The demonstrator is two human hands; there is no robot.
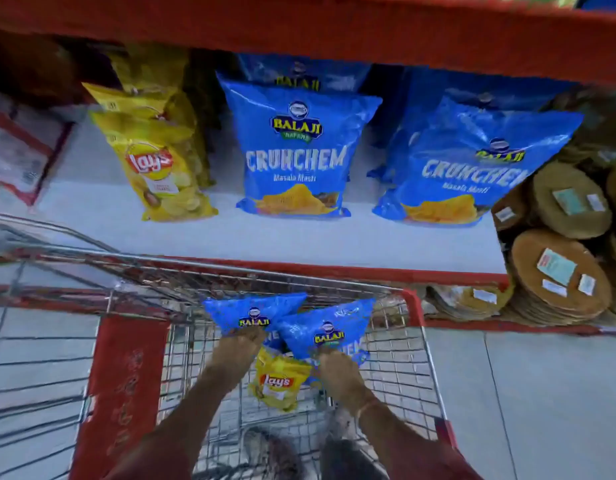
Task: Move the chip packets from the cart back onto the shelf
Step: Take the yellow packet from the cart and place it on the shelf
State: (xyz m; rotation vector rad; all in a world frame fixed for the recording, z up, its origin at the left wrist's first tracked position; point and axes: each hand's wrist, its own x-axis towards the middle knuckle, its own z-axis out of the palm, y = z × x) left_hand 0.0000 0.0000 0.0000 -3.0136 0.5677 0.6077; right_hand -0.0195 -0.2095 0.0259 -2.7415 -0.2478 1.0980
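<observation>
My left hand (240, 344) grips a blue Balaji packet (254, 311) by its lower edge, inside the wire cart (415, 327). Beside it, my right hand (337, 370) grips a second blue Balaji packet (325, 327). Both packets are raised above the cart's basket. A yellow Lay's packet (277, 384) lies in the cart below, between my hands. On the white shelf (299, 244) stand yellow Lay's packets (154, 157) at the left and blue Balaji Crunchem packets in the middle (296, 150) and at the right (472, 168).
A red shelf board (334, 26) hangs low over the packets. Stacks of round brown papad discs (559, 268) fill the shelf's right end. Clear wrapped packs (19, 150) sit at the far left. A second wire cart (40, 341) stands at the left.
</observation>
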